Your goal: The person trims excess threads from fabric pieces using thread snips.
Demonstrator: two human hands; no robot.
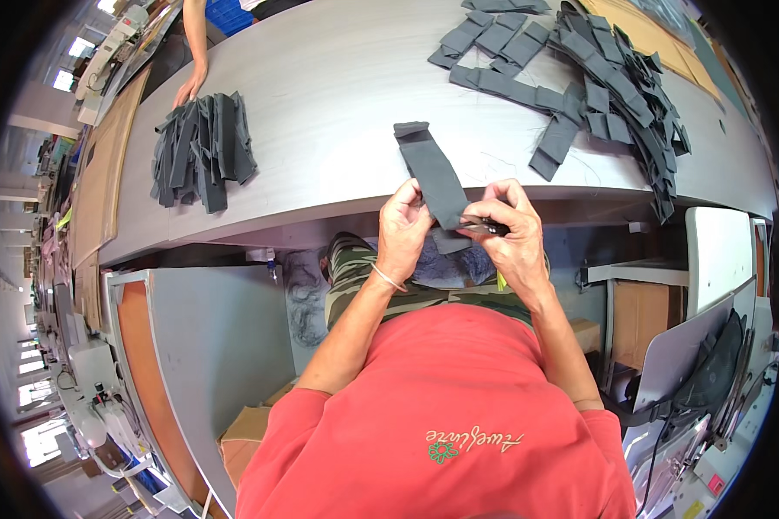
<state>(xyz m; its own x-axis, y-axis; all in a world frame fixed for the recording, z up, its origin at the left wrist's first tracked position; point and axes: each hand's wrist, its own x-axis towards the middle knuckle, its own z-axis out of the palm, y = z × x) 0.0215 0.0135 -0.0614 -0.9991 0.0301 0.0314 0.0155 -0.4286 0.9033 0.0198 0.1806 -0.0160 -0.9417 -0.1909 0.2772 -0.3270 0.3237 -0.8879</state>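
Observation:
At the near edge of the table, a dark grey fabric strip [434, 169] hangs between my two hands. Its far end rests on the tabletop, and its near end drops below the edge. My left hand [404, 232] pinches the strip's left side between thumb and fingers. Small black thread snips [486, 226] sit in my closed right hand [518, 246], their tip against the strip's right edge near a fold. My right fingers may also touch the cloth there; their grip partly hides the snips.
A tangled pile of grey strips [619, 78] covers the table's far right, some hanging over the edge. On the left, another bundle of strips [203, 147] lies under another person's hand [194, 83]. A grey cabinet [216, 320] stands below left, and a cardboard box [645, 320] sits below right.

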